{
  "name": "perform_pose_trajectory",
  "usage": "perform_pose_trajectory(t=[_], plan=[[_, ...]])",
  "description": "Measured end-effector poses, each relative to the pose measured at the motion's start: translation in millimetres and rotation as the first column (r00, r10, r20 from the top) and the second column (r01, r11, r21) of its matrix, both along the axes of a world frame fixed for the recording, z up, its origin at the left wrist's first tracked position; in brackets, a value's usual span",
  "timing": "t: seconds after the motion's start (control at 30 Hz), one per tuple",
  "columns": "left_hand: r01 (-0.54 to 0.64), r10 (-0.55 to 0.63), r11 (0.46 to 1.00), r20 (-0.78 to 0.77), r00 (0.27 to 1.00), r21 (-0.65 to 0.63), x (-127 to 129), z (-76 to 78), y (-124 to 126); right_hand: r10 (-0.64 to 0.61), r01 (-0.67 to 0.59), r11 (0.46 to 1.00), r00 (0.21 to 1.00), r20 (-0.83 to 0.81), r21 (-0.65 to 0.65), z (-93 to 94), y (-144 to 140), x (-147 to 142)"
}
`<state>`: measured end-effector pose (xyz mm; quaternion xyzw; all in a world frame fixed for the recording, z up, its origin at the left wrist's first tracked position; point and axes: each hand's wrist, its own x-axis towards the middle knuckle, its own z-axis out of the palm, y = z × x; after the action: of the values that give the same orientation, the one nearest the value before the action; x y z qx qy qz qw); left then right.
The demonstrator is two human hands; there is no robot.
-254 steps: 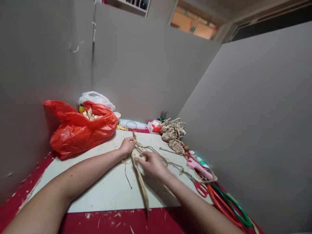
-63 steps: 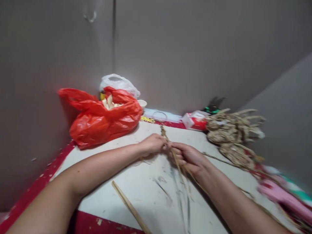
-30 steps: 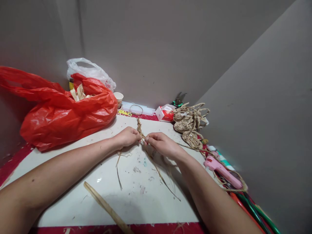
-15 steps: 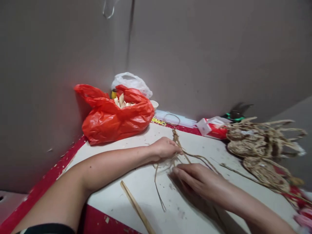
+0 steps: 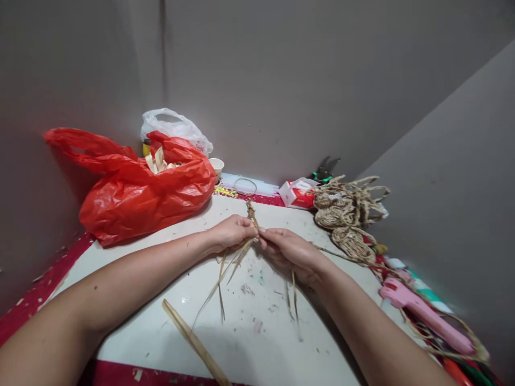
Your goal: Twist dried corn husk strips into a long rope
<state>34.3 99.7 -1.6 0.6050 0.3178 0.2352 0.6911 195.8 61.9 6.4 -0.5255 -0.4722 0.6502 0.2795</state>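
Braid point(image 5: 252, 210) of dry straw sits between my two hands, near the middle of the white board point(image 5: 257, 343). Its plaited end pokes up and away from me. My left hand point(image 5: 231, 234) is curled, with the fingers pinching the braid just under that plaited bit. My right hand point(image 5: 290, 251) pinches it too, right beside the left, fingertips almost touching. Loose strands point(image 5: 225, 271) hang down from my grip and lie on the board.

I think the braid could come undone if my pinch slips, because the strands are thin and dry. They might also snap if I pull too hard.

From my head camera I also see a flat strip point(image 5: 196, 343) lying close to me. A red bag point(image 5: 137, 187) sits far left, with a white bag point(image 5: 177, 127) behind it. Woven straw pieces point(image 5: 346, 214) are piled on the right. A pink glue gun point(image 5: 422, 312) lies near the right edge.
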Motion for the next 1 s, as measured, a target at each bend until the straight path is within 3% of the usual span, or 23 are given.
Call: perform_pose_trajectory(t=[0.13, 0.23, 0.3, 0.43, 0.53, 0.67, 0.8, 0.87, 0.93, 1.0], plan=[[-0.022, 0.041, 0.980, -0.090, 0.995, 0.195, -2.0, -5.1, 4.0, -0.010, -0.003, 0.995, 0.991, -0.130, -0.098, -5.5, 3.7, 4.0], [0.085, 0.012, 0.930, -0.260, 0.965, 0.356, -4.0, 2.0, 3.6, -0.098, 0.093, 0.994, 0.992, -0.077, -0.065, -9.0, 3.4, 0.5], [0.148, 0.046, 0.892, -0.412, 0.910, 0.427, -5.3, 11.3, 0.1, -0.158, 0.158, 0.987, 0.987, 0.004, -0.004, -10.1, 1.2, -4.0], [0.229, 0.225, 0.790, -0.615, 0.756, 0.569, -3.0, 28.5, -11.2, -0.226, 0.218, 0.971, 0.971, 0.079, 0.098, -9.8, -3.7, -11.5], [0.322, 0.298, 0.708, -0.679, 0.671, 0.628, 3.9, 31.1, -22.1, -0.222, 0.223, 0.972, 0.975, -0.024, 0.076, -9.4, -5.6, -13.2], [0.410, 0.350, 0.646, -0.727, 0.591, 0.644, 14.0, 25.2, -42.1, -0.219, 0.218, 0.976, 0.961, -0.168, -0.025, -11.0, -6.0, -12.2], [0.464, 0.299, 0.596, -0.717, 0.630, 0.656, 14.6, 31.7, -58.1, -0.206, 0.189, 0.977, 0.953, -0.221, -0.099, -11.6, -3.0, -6.9], [0.447, 0.249, 0.613, -0.696, 0.673, 0.652, 9.2, 40.0, -53.6, -0.181, 0.150, 0.980, 0.941, -0.285, -0.128, -10.2, -0.1, -2.4], [0.302, 0.267, 0.666, -0.597, 0.757, 0.682, 2.2, 45.3, -38.4, -0.160, 0.119, 0.984, 0.924, -0.348, -0.135, -8.2, 2.7, 2.1], [0.022, 0.350, 0.718, -0.388, 0.853, 0.696, -2.7, 43.7, -17.9, -0.139, 0.096, 0.987, 0.912, -0.387, -0.127, -6.1, 4.5, 5.2]])
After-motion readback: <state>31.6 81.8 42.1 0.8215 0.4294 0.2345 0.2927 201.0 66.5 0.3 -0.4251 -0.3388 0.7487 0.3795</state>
